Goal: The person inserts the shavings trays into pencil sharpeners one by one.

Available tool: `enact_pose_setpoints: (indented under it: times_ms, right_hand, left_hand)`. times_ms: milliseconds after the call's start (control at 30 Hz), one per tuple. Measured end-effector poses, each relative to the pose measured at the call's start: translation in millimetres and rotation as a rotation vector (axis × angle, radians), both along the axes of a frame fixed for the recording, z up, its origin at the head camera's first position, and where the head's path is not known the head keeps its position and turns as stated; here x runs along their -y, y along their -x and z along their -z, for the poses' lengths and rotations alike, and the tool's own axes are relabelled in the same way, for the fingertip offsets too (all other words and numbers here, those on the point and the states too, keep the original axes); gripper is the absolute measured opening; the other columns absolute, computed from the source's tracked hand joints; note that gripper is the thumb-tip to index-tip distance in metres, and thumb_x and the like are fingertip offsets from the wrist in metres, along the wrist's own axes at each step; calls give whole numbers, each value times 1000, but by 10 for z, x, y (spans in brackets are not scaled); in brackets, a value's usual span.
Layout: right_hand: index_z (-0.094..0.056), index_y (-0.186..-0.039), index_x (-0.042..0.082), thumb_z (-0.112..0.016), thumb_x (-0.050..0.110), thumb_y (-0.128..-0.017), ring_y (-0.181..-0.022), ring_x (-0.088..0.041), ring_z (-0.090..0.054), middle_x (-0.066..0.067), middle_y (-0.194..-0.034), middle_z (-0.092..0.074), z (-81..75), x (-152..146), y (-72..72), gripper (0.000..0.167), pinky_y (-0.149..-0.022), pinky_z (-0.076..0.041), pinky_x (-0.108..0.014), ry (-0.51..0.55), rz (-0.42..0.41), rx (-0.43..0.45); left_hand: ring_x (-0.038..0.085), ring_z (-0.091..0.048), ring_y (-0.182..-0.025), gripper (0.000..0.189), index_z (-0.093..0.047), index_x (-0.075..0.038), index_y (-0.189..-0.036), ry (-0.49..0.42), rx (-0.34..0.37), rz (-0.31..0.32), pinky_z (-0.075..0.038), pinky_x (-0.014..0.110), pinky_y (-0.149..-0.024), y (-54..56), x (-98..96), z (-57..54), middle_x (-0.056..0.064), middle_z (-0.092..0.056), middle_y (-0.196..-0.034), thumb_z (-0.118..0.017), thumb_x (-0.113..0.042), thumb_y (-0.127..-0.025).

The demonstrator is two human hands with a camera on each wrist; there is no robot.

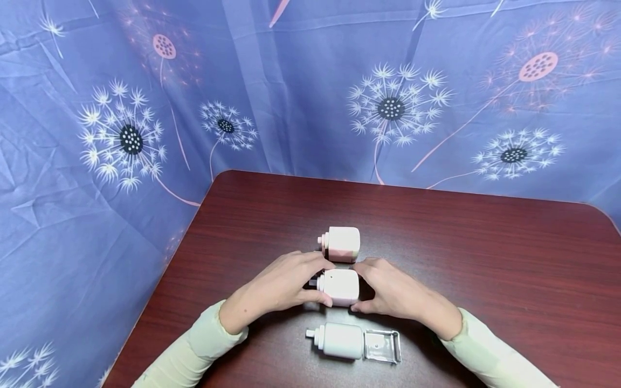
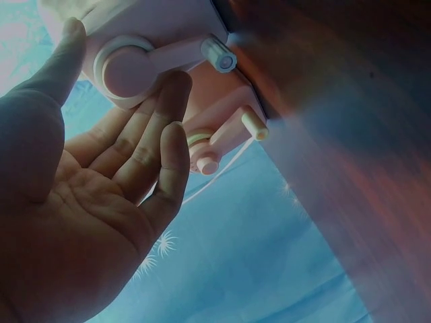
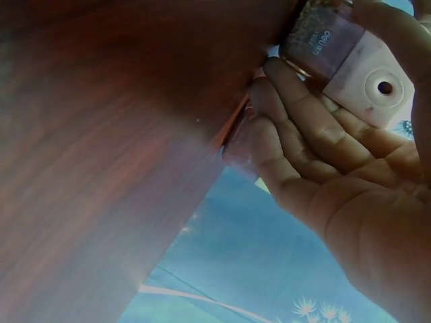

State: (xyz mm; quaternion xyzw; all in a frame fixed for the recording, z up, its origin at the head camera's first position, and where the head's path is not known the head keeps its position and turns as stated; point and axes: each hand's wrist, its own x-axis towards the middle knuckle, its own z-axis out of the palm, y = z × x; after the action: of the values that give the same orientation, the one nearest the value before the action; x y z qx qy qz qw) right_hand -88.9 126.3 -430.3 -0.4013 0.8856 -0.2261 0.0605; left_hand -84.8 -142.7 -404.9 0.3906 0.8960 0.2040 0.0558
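Note:
A pink crank pencil sharpener stands on the table between both hands. My left hand holds it at the crank side, thumb along the near edge and fingers along the far edge. At the other end, my right hand has its thumb and fingertips at the two corners. In the right wrist view its pencil hole shows, above a see-through drawer with dark, speckled contents. The crank points toward the table in the left wrist view.
Behind stands a second pink pencil sharpener. Nearer the body is a pale white-green pencil sharpener, its clear drawer pulled out to the right. The dark red wooden table meets a blue dandelion-print cloth at the back and left.

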Motion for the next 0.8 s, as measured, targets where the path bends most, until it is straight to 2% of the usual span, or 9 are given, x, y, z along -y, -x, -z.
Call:
enact_pose_setpoints:
  times_ms: [267,500,800]
  right_hand:
    - [-67,-99,10,-95,33,-78,-88,-15,-68,3,-93,-69,-11,12,-12,42,-78,-60,-34,8,-3,-11]
    - [-69,-103,9,-94,33,-79,-94,-17,-70,2,-98,-72,-4,15,-18,43,-83,-61,-37,10,-3,5]
    - [-71,-109,5,-94,34,-80,-99,-21,-72,-3,-103,-74,10,-7,-41,46,-89,-61,-40,9,10,-14]
  left_hand:
    - [8,-67,-106,61,-70,-17,-133,5,-3,1,-52,36,-93,-6,9,-14,-9,-70,-123,-80,-56,-86]
    - [8,-67,-103,64,-69,-16,-134,30,-10,-3,-52,35,-92,-14,11,-23,-9,-70,-123,-78,-58,-87]
    - [8,-66,-101,62,-68,-16,-136,57,-80,23,-52,34,-91,-15,6,-7,-8,-70,-121,-76,-59,-91]
